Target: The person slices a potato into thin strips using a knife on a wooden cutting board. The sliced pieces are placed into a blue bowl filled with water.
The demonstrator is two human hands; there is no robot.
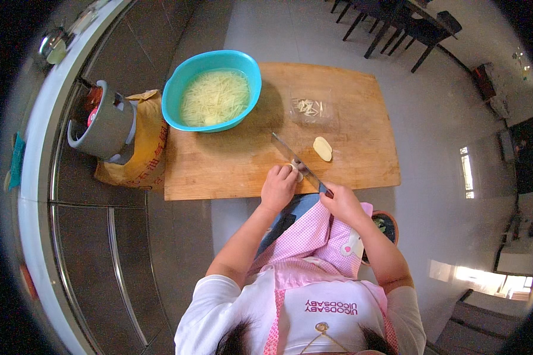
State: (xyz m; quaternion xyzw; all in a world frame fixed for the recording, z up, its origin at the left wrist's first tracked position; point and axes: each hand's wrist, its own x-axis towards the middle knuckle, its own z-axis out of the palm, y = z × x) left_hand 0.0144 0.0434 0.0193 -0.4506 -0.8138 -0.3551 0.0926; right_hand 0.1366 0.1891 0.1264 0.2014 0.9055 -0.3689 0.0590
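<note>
My right hand (341, 205) grips the handle of a kitchen knife (285, 146), whose blade slants up to the left over a wooden board (231, 173). Beside the blade, my left hand (279, 188) presses a pale, peeled piece of food (299, 174) onto the board near its front edge; the fingers partly hide it. Pale oval slices (322, 148) lie to the right of the knife. Further back is a clear plastic sheet or tray (331, 120) with small pale strips (307, 107) on it. A turquoise basin (171, 106) at the back left holds pale shreds (215, 95) in liquid.
A grey gas cylinder (115, 128) and a yellow sack (146, 155) stand left of the board, beside dark cabinets (97, 248). A round container (396, 230) with greens sits on the floor by my right forearm. Dark chairs (446, 26) stand at the back right.
</note>
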